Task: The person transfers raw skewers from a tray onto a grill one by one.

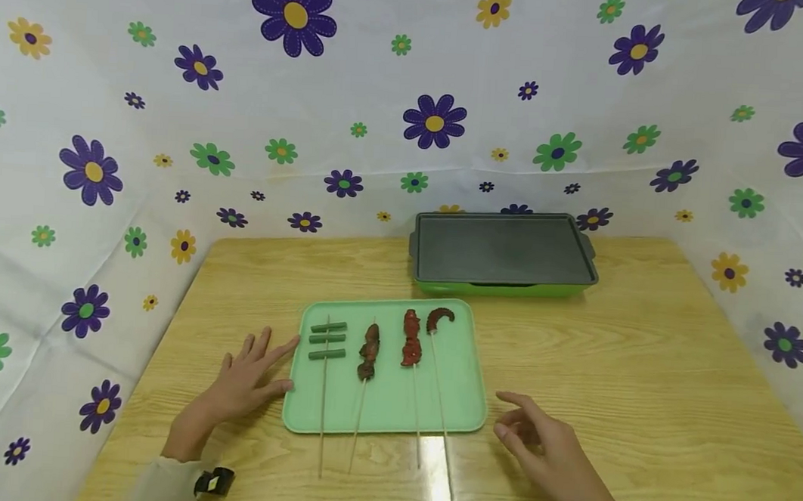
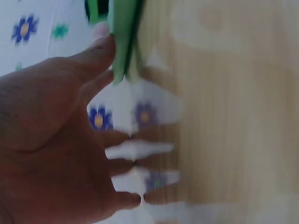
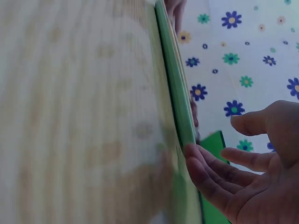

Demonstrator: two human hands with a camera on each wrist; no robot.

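Note:
A light green tray lies on the table with several skewers side by side, their sticks reaching past its near edge. One skewer carries short green pieces. Another has brown meat-like chunks, the third red chunks, and the rightmost a curled dark red tentacle. At the tray's left edge is my left hand, its fingers spread and its thumb touching the rim. Beside the right edge my right hand hovers with loosely bent fingers, holding nothing.
A green griddle with a dark flat plate stands at the back of the wooden table, right of centre. White flower-print cloth encloses the table at the back and sides.

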